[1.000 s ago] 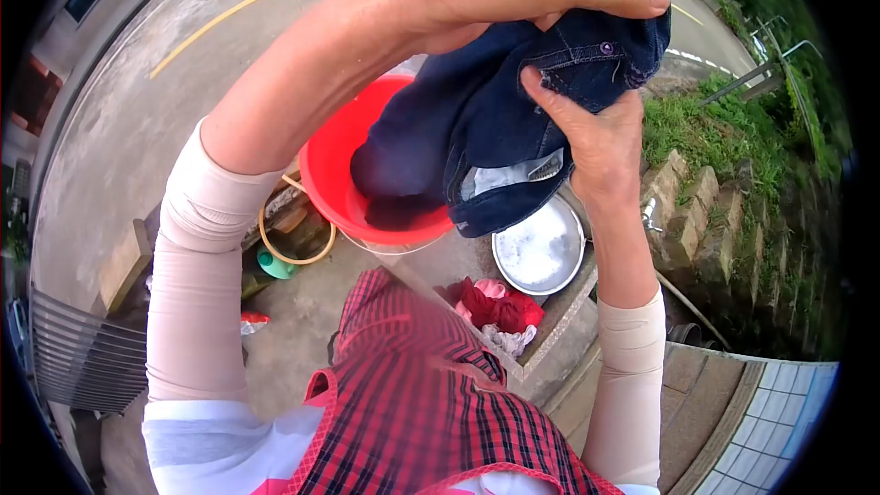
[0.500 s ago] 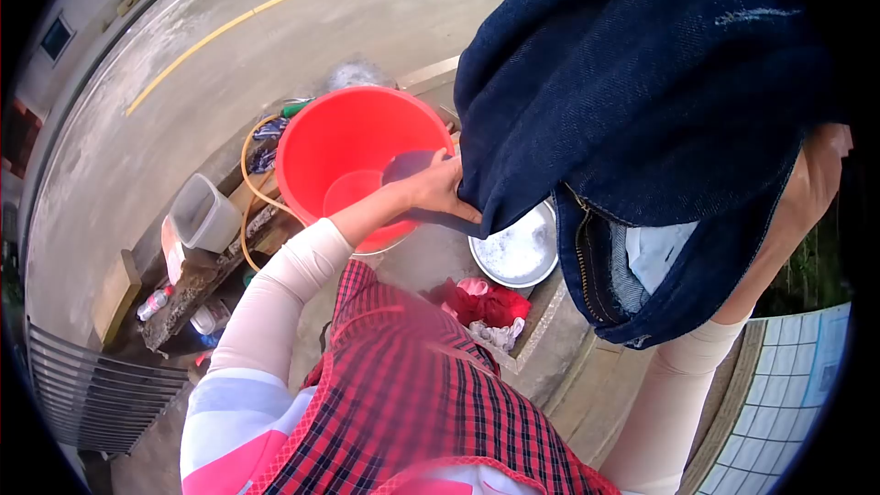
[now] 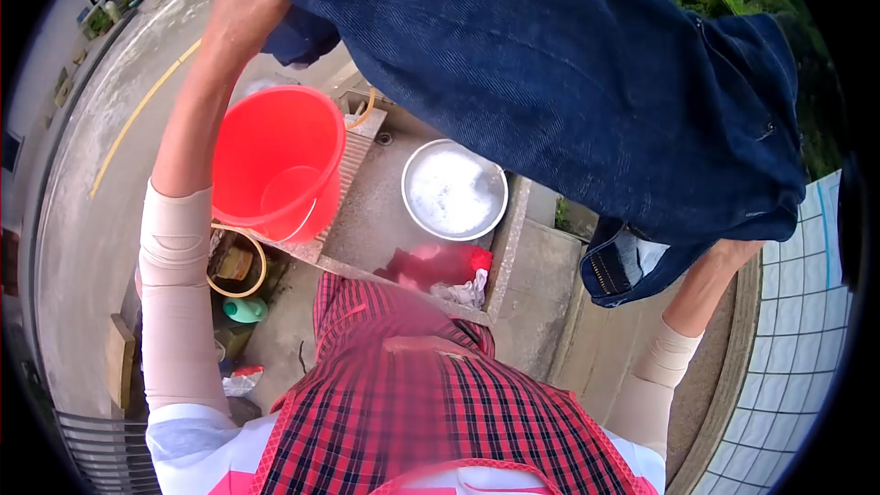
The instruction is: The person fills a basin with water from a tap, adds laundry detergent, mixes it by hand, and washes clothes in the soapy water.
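Observation:
Dark blue jeans (image 3: 550, 82) are stretched across the upper part of the view. At the upper left my left hand (image 3: 249, 2) is closed round the leg end. My right hand (image 3: 729, 261) is at the waist end on the right, its fingers mostly hidden behind the denim. The open fly and a pale pocket lining hang just left of my right wrist. Below the jeans, a red bucket (image 3: 275, 156) stands beside a metal basin (image 3: 454, 191) of white suds. Red and pale cloths (image 3: 440, 270) lie in front of the basin.
The bucket rests on a ribbed stone slab (image 3: 353, 160) at the sink's left. A round yellow-rimmed container (image 3: 236, 261) and a green bottle (image 3: 246, 310) are at the lower left. A white tiled surface (image 3: 788, 339) borders the right, and metal bars (image 3: 101, 449) the lower left.
The jeans have gone from bunched to spread out sideways. My left hand has moved up and left with the leg end. The bucket and basin now appear farther left as the view shifted.

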The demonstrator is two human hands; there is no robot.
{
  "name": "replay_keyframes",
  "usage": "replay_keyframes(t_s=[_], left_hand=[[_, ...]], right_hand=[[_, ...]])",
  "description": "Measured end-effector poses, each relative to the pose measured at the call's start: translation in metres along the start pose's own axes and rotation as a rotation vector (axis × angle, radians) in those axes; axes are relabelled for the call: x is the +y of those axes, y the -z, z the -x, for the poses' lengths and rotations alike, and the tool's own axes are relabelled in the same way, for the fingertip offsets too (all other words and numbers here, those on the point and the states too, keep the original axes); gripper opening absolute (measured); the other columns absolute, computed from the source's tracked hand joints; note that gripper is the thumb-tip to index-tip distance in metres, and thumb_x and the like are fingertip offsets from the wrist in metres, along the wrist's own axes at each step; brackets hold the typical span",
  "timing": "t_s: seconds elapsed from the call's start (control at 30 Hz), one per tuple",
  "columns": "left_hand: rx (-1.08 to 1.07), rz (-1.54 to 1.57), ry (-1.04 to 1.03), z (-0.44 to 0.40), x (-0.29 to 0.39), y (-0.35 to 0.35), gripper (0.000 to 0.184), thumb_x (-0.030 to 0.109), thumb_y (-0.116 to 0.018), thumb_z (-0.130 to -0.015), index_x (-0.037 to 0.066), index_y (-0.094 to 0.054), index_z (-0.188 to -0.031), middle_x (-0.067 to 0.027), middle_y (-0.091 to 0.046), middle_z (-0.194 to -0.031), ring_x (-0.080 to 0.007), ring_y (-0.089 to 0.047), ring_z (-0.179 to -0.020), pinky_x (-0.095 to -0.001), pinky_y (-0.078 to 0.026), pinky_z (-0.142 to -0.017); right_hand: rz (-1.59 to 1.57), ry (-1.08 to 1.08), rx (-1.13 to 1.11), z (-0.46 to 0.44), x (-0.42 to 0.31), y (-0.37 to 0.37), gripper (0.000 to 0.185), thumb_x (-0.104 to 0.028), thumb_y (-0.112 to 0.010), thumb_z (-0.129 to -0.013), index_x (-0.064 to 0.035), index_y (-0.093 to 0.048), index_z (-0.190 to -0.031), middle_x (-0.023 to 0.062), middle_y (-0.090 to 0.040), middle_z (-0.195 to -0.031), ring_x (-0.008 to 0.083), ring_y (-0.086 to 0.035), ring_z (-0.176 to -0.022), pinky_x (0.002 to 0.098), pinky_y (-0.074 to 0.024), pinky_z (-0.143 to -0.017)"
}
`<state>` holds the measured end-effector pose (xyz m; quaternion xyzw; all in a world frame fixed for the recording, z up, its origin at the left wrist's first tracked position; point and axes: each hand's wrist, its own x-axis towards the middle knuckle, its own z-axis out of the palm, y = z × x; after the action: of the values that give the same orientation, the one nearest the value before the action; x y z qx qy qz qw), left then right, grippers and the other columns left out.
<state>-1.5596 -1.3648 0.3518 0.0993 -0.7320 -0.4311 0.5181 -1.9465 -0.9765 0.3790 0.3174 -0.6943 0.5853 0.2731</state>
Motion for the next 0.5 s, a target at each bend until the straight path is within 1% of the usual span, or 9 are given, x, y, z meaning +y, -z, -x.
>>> replay_keyframes(t_s=[0.13,0.17,0.2,0.27,0.3,0.33,0.4,0.43,0.5], left_hand=[[-0.053,0.344,0.291,0.254,0.125,-0.046,0.03,0.035,-0.057,-0.086,0.016,-0.063,-0.065,-0.0132,-0.061,-0.086,-0.0319,-0.053,-0.086,-0.0428,-0.041,-0.075],[-0.07,0.343,0.238,0.261,0.118,-0.051,0.051,0.055,-0.048,-0.089,0.014,-0.061,-0.061,-0.0179,-0.062,-0.082,-0.0326,-0.053,-0.084,-0.0445,-0.041,-0.077],[-0.166,0.364,0.058,0.221,0.123,-0.098,0.037,0.044,-0.052,-0.085,0.014,-0.063,-0.067,-0.0151,-0.06,-0.085,-0.0307,-0.053,-0.087,-0.0424,-0.041,-0.08],[-0.307,0.368,-0.613,0.019,0.089,-0.272,0.011,0.023,-0.06,-0.078,0.014,-0.066,-0.078,-0.0097,-0.058,-0.091,-0.0267,-0.051,-0.093,-0.0382,-0.039,-0.084],[-0.359,0.402,-0.741,-0.011,0.087,-0.322,0.011,0.012,-0.064,-0.074,0.014,-0.068,-0.084,-0.0069,-0.056,-0.094,-0.0248,-0.051,-0.096,-0.0361,-0.038,-0.087],[-0.422,0.452,-0.812,-0.016,0.087,-0.363,0.023,0.001,-0.068,-0.071,0.014,-0.07,-0.09,-0.0042,-0.055,-0.098,-0.0228,-0.05,-0.099,-0.0341,-0.037,-0.089],[-0.678,0.556,-0.711,0.023,0.092,-0.406,0.028,-0.001,-0.066,-0.069,0.017,-0.07,-0.09,-0.0044,-0.052,-0.103,-0.0287,-0.043,-0.107,-0.041,-0.031,-0.095],[-0.733,0.639,-0.712,0.049,0.095,-0.425,0.031,-0.003,-0.064,-0.066,0.017,-0.07,-0.088,-0.0059,-0.051,-0.103,-0.0299,-0.042,-0.109,-0.0429,-0.031,-0.095],[-0.877,0.788,-0.675,0.113,0.106,-0.453,0.032,-0.006,-0.061,-0.062,0.016,-0.07,-0.084,-0.0055,-0.05,-0.102,-0.0301,-0.04,-0.107,-0.0438,-0.029,-0.093]], right_hand=[[-0.8,-0.72,-0.028,0.088,0.073,0.07,0.047,-0.025,-0.054,-0.095,-0.0003,-0.043,-0.134,0.0131,-0.051,-0.134,0.0261,-0.048,-0.123,0.036,-0.0365,-0.106],[-0.781,-0.862,-0.079,0.116,0.093,0.096,0.049,-0.026,-0.055,-0.094,-0.0004,-0.043,-0.134,0.013,-0.051,-0.134,0.0274,-0.048,-0.123,0.0363,-0.0373,-0.105],[-0.761,-1.002,-0.13,0.146,0.113,0.125,0.051,-0.027,-0.056,-0.094,-0.0004,-0.043,-0.135,0.0129,-0.05,-0.135,0.0288,-0.047,-0.124,0.0366,-0.0381,-0.105],[-0.195,-0.906,-0.574,0.209,0.154,0.197,0.051,-0.024,-0.06,-0.09,-0.0001,-0.046,-0.132,0.0124,-0.052,-0.133,0.0297,-0.049,-0.122,0.0391,-0.0409,-0.102],[0.181,-0.75,-0.785,0.214,0.148,0.217,0.05,-0.024,-0.063,-0.088,0.0006,-0.048,-0.129,0.0117,-0.054,-0.13,0.0284,-0.051,-0.119,0.0389,-0.0424,-0.099],[0.553,-0.552,-0.967,0.219,0.141,0.235,0.05,-0.023,-0.065,-0.086,0.0012,-0.051,-0.127,0.011,-0.056,-0.127,0.0272,-0.054,-0.116,0.0387,-0.0439,-0.096],[0.944,-0.435,-1.057,0.177,0.045,0.228,0.051,-0.028,-0.07,-0.083,0.003,-0.056,-0.121,0.0089,-0.063,-0.118,0.0232,-0.059,-0.107,0.0334,-0.0457,-0.09],[0.371,-0.764,-0.674,0.174,0.035,0.238,0.05,-0.029,-0.071,-0.082,0.0031,-0.057,-0.117,0.0082,-0.066,-0.108,0.0217,-0.061,-0.101,0.0361,-0.0456,-0.089],[-0.415,-0.706,-0.394,0.185,0.022,0.254,0.061,-0.046,-0.066,-0.084,0.0014,-0.055,-0.121,0.0111,-0.061,-0.118,0.0261,-0.055,-0.115,0.039,-0.0429,-0.098]])
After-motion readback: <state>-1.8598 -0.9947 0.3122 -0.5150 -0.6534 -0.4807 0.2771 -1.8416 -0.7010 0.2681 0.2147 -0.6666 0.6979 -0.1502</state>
